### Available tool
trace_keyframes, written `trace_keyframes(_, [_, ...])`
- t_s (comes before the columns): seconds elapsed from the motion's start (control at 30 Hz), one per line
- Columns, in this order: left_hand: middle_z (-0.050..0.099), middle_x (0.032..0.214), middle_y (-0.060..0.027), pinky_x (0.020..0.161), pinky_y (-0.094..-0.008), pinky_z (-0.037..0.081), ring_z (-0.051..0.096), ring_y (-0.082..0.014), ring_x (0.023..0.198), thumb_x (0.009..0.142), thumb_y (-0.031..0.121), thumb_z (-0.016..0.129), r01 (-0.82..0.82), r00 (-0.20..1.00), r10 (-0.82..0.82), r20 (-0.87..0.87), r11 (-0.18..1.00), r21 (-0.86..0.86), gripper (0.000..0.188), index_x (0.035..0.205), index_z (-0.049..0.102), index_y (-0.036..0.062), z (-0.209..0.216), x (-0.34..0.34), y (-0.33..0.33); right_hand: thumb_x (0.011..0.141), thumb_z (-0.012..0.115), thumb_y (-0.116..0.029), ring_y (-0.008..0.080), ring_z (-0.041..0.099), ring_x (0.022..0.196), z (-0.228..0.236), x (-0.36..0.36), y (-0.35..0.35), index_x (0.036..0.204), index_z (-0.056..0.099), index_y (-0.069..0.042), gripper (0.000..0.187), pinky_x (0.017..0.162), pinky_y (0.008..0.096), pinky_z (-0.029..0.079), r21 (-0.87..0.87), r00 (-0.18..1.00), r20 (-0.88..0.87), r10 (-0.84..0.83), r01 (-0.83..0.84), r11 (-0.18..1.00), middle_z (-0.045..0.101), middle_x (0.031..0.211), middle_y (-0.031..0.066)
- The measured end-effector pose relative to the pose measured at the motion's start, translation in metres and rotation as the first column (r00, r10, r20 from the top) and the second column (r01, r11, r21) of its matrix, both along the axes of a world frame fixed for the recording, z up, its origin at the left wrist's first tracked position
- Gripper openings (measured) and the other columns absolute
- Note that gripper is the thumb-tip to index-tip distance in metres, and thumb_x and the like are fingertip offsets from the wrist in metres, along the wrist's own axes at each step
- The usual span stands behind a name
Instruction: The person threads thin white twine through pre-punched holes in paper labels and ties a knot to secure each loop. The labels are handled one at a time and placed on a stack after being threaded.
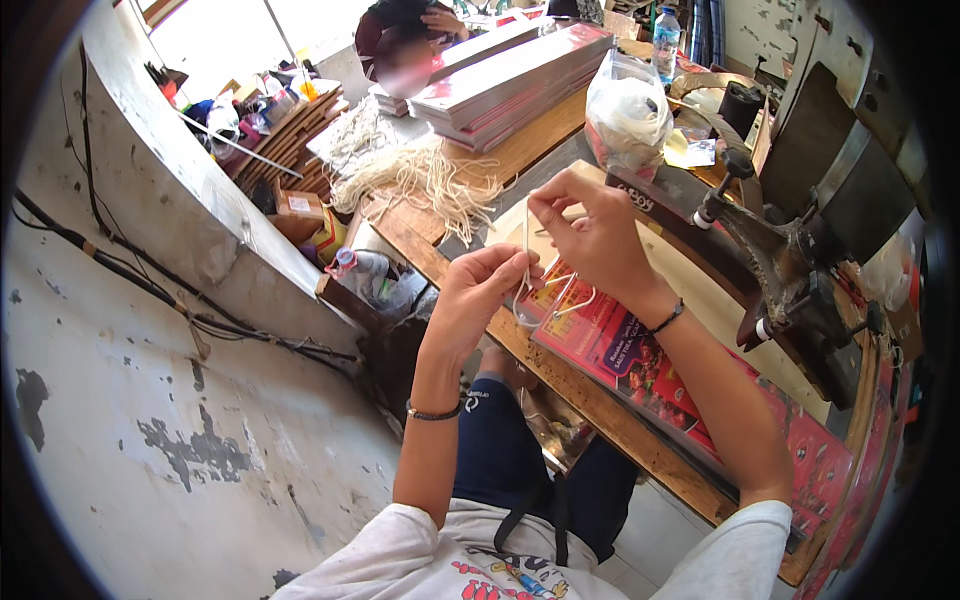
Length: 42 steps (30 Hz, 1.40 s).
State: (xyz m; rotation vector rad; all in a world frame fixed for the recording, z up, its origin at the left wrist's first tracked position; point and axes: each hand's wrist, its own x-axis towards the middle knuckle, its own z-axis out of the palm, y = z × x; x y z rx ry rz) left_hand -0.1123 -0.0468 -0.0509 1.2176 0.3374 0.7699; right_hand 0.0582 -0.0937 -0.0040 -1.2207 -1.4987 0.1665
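Note:
A thin white string runs upright and taut between my two hands. My left hand is closed in a pinch on its lower part, thumb against the fingers. Higher up and to the right, my right hand pinches the upper part between thumb and forefinger. Below the hands, a loop of the string hangs near the corner of a stack of glossy red printed sheets. The stack lies along the near edge of the wooden table. Whether the string passes through the sheets, I cannot tell.
A tangled heap of cream strings lies beyond my hands, before stacked long printed sheets. Another person is at the far end. A filled plastic bag, a water bottle and a dark metal machine stand right. A peeling wall borders the left.

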Motion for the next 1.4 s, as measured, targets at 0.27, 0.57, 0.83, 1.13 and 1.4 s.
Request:
trace_keyframes(0.27, [0.066, 0.084, -0.0043, 0.069, -0.0223, 0.048, 0.062, -0.0104, 0.078, 0.097, 0.017, 0.061, -0.238, 0.969, 0.241, 0.053, 0.970, -0.049, 0.023, 0.103, 0.066, -0.0047, -0.020, 0.020, 0.000, 0.087, 0.065, -0.009, 0.0226, 0.071, 0.074, -0.009, -0.002, 0.003, 0.089, 0.066, -0.001, 0.008, 0.064, 0.0330, 0.055, -0.108, 1.000, -0.019, 0.020, -0.022, 0.994, 0.070, 0.077, 0.0125])
trace_keyframes(0.57, [0.068, 0.084, -0.0051, 0.060, -0.0209, 0.046, 0.060, -0.0073, 0.070, 0.092, 0.009, 0.068, -0.364, 0.920, 0.367, 0.136, 0.930, -0.043, 0.020, 0.108, 0.064, -0.0023, -0.021, 0.035, 0.007, 0.087, 0.062, -0.009, 0.0278, 0.071, 0.074, -0.021, 0.009, 0.006, 0.095, 0.068, 0.001, 0.014, 0.068, 0.0346, 0.057, -0.219, 0.984, 0.137, 0.118, -0.086, 0.972, 0.070, 0.083, 0.0184])
trace_keyframes(0.83, [0.066, 0.080, -0.0031, 0.061, -0.0208, 0.047, 0.059, -0.0058, 0.070, 0.093, 0.012, 0.068, -0.418, 0.894, 0.423, 0.147, 0.906, -0.068, 0.015, 0.098, 0.060, -0.0005, -0.025, 0.033, 0.008, 0.086, 0.063, -0.013, 0.0268, 0.072, 0.076, -0.016, 0.004, 0.004, 0.096, 0.067, 0.002, 0.018, 0.069, 0.0346, 0.058, -0.229, 0.982, 0.144, 0.126, -0.091, 0.969, 0.071, 0.084, 0.0177])
trace_keyframes(1.13, [0.064, 0.082, -0.0016, 0.062, -0.0186, 0.045, 0.059, -0.0047, 0.071, 0.095, 0.011, 0.062, -0.398, 0.914, 0.392, 0.104, 0.917, 0.040, 0.012, 0.096, 0.059, -0.0007, -0.023, 0.033, 0.008, 0.085, 0.065, -0.016, 0.0266, 0.071, 0.073, -0.017, 0.004, 0.005, 0.093, 0.066, 0.003, 0.020, 0.068, 0.0333, 0.058, -0.236, 0.985, 0.125, 0.116, -0.084, 0.968, 0.071, 0.084, 0.0182])
trace_keyframes(1.4, [0.063, 0.080, 0.0004, 0.060, -0.0168, 0.043, 0.055, -0.0026, 0.068, 0.095, 0.010, 0.060, -0.420, 0.906, 0.418, 0.063, 0.907, 0.024, 0.010, 0.095, 0.059, -0.0003, -0.030, 0.031, 0.007, 0.084, 0.067, -0.018, 0.0262, 0.069, 0.070, -0.021, 0.004, 0.004, 0.092, 0.067, 0.001, 0.021, 0.065, 0.0333, 0.057, -0.202, 0.970, 0.206, 0.130, -0.088, 0.976, 0.070, 0.086, 0.0167])
